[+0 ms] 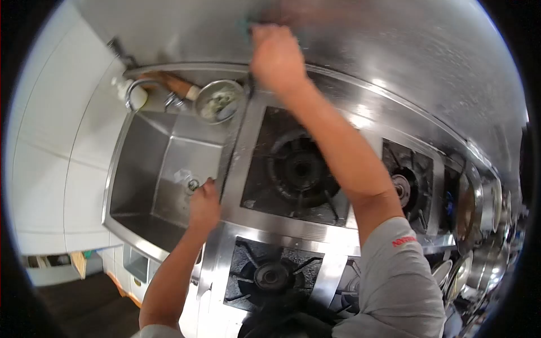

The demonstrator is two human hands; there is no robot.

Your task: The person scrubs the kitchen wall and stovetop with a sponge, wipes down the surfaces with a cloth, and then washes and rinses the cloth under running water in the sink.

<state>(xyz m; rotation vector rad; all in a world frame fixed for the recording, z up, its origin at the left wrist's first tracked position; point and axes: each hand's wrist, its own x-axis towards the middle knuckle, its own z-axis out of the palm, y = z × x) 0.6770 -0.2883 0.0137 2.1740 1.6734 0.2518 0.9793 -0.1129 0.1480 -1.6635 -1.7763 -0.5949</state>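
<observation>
My right hand [277, 59] is raised against the steel wall panel [360, 48] behind the stove, its fingers closed. A blurred green pad [244, 26] shows at its fingertips, pressed to the panel. Low on the left, my left hand [204, 208] hovers over the right side of the steel sink [194, 149], near the drain [193, 185]. Its fingers are curled in, and whatever they hold, if anything, is hidden. Beneath my right forearm lies a large black burner [298, 166].
A metal bowl [218, 102] with pale scraps stands behind the sink, beside the curved faucet [135, 90] and a white bottle [132, 93]. A front burner [271, 276] lies nearer me. Pots and pans [479, 259] crowd the right side.
</observation>
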